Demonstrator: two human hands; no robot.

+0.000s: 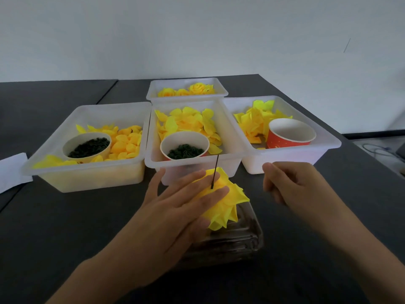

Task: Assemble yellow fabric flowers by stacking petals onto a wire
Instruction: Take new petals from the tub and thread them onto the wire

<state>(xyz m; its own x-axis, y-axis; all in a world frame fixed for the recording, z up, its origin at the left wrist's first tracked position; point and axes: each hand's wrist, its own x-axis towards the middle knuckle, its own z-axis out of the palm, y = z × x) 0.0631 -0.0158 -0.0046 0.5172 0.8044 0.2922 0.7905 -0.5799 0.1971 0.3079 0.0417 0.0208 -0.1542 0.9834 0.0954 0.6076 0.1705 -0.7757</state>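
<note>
**Dark table with four bins, a clear tray and paper**

A dark grey table (65, 216) carries everything; a seam runs across its far left part. Four translucent white plastic bins stand on it, close together: a left bin (92, 178), a middle bin (192, 170) just beside it, a right bin (282, 165) touching the middle one, and a smaller far bin (186, 98) behind the middle one. Nearer, a clear plastic tray (236, 240) lies on the tabletop. A white sheet of paper (12, 170) lies at the left edge.
</note>
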